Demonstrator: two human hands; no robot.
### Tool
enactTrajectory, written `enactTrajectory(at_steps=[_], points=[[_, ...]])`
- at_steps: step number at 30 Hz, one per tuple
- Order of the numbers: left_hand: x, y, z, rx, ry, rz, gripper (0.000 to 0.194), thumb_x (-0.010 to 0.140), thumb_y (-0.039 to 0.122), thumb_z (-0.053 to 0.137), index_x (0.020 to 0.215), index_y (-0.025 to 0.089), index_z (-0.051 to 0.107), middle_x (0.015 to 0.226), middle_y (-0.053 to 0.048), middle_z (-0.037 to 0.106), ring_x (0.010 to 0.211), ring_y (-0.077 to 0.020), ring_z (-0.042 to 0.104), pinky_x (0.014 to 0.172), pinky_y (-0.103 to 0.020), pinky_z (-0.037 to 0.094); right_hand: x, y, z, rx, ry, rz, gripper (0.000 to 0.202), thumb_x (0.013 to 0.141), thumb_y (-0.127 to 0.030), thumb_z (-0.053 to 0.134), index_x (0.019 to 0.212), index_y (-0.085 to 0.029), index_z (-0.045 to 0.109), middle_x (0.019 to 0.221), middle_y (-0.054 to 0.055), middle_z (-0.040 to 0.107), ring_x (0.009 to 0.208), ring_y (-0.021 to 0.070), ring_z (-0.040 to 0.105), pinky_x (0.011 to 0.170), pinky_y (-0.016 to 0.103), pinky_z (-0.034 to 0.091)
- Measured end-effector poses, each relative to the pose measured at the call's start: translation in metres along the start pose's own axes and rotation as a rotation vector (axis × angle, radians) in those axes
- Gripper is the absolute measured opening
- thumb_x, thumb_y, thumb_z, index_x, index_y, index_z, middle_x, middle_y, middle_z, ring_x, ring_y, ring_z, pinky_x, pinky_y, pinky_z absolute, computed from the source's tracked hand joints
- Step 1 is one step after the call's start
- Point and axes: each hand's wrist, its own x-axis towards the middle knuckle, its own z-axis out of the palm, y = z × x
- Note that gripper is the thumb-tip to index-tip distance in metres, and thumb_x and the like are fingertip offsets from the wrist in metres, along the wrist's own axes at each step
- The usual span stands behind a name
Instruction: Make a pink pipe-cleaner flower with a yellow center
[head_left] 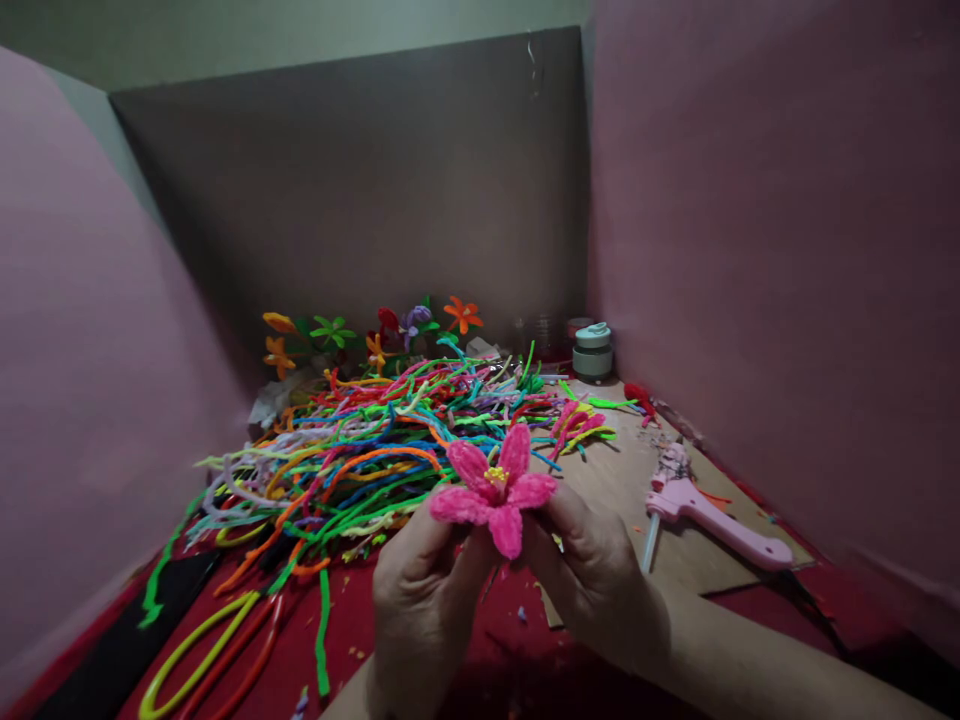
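A pink pipe-cleaner flower (504,495) with several petals and a yellow centre faces me, held up between both hands. My left hand (429,590) is closed on it from the left, its thumb and fingers just under the left petals. From the right, my right hand (592,580) pinches it below the right petal. The fingertips of both hands are partly hidden behind the petals. Behind the flower lies a large heap of coloured pipe cleaners (360,450).
A pink glue gun (720,525) with a glue stick lies on the cardboard (622,465) at right. Finished flowers (330,330) stand along the back wall, near a lidded jar (592,352). Yellow-handled scissors (191,650) appear at front left on the red cloth (352,660).
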Motion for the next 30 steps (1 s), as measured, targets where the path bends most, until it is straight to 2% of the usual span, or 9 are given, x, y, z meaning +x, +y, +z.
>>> enactTrajectory(at_steps=[5,9,11,16,19,22,25,28,30], points=[[-0.004,-0.01,0.002,-0.104,-0.012,-0.1,0.006,0.072,0.017,0.063,0.067,0.02,0.064,0.058,0.004,0.059,0.054,-0.009,0.052,0.053,-0.017,0.044,0.0,0.0,0.001,-0.061,0.018,-0.037,0.014,0.084,-0.008,0.043,0.087,-0.019,0.052,0.07,0.0,0.059,0.062,0.0101,0.055,0.057,0.021,0.044],[-0.004,-0.016,0.002,-0.145,0.011,-0.022,0.009,0.07,0.012,0.064,0.073,0.021,0.065,0.063,0.003,0.063,0.057,-0.0103,0.056,0.059,-0.02,0.047,-0.001,0.0,0.002,-0.151,0.034,-0.124,0.013,0.083,-0.009,0.044,0.087,-0.018,0.052,0.069,0.001,0.059,0.062,0.0112,0.055,0.057,0.023,0.044],[-0.004,-0.015,0.002,-0.132,0.008,-0.011,0.009,0.07,0.011,0.063,0.072,0.02,0.064,0.06,0.003,0.061,0.054,-0.0099,0.055,0.056,-0.02,0.047,-0.001,0.0,0.002,-0.13,0.016,-0.127,0.013,0.083,-0.008,0.043,0.084,-0.017,0.053,0.067,0.001,0.059,0.061,0.0115,0.054,0.057,0.025,0.044],[-0.001,-0.004,0.005,-0.231,-0.012,-0.12,0.008,0.072,0.016,0.063,0.066,0.018,0.058,0.053,0.004,0.058,0.046,-0.0086,0.052,0.047,-0.019,0.045,0.005,0.0,-0.001,0.059,-0.059,-0.039,0.019,0.084,-0.009,0.042,0.076,-0.016,0.057,0.063,0.002,0.058,0.059,0.0113,0.054,0.058,0.026,0.046],[0.0,0.0,0.005,-0.276,-0.019,-0.203,0.008,0.069,0.017,0.066,0.068,0.017,0.058,0.052,0.003,0.059,0.045,-0.0085,0.052,0.045,-0.018,0.044,0.008,0.0,-0.001,0.144,-0.046,-0.01,0.018,0.083,-0.008,0.044,0.073,-0.016,0.058,0.062,0.001,0.056,0.058,0.0104,0.054,0.056,0.025,0.046],[0.002,0.0,0.004,-0.316,-0.029,-0.302,0.014,0.068,0.02,0.068,0.061,0.016,0.056,0.048,0.003,0.057,0.043,-0.0086,0.05,0.043,-0.018,0.042,0.008,0.002,0.002,0.204,-0.009,0.036,0.016,0.083,-0.01,0.047,0.074,-0.016,0.059,0.06,0.0,0.056,0.055,0.0092,0.054,0.055,0.023,0.046],[0.006,-0.001,0.001,-0.361,-0.085,-0.398,0.021,0.068,0.025,0.068,0.056,0.014,0.054,0.044,0.003,0.053,0.039,-0.0077,0.047,0.039,-0.018,0.038,0.005,0.004,0.005,0.209,0.037,0.109,0.01,0.083,-0.015,0.05,0.079,-0.016,0.059,0.06,-0.001,0.056,0.052,0.0083,0.051,0.05,0.021,0.044],[0.011,-0.001,-0.001,-0.41,-0.171,-0.482,0.021,0.069,0.03,0.067,0.062,0.014,0.056,0.041,0.003,0.051,0.035,-0.007,0.044,0.036,-0.018,0.034,0.003,0.005,0.005,0.174,0.028,0.176,0.012,0.084,-0.019,0.048,0.083,-0.016,0.06,0.061,-0.001,0.054,0.05,0.0076,0.049,0.046,0.02,0.042],[0.013,0.0,-0.001,-0.42,-0.188,-0.5,0.02,0.069,0.032,0.066,0.068,0.014,0.057,0.041,0.004,0.051,0.034,-0.0066,0.043,0.036,-0.018,0.032,0.003,0.005,0.004,0.138,-0.002,0.172,0.014,0.084,-0.019,0.046,0.084,-0.015,0.06,0.064,0.0,0.055,0.054,0.0086,0.051,0.048,0.02,0.043]])
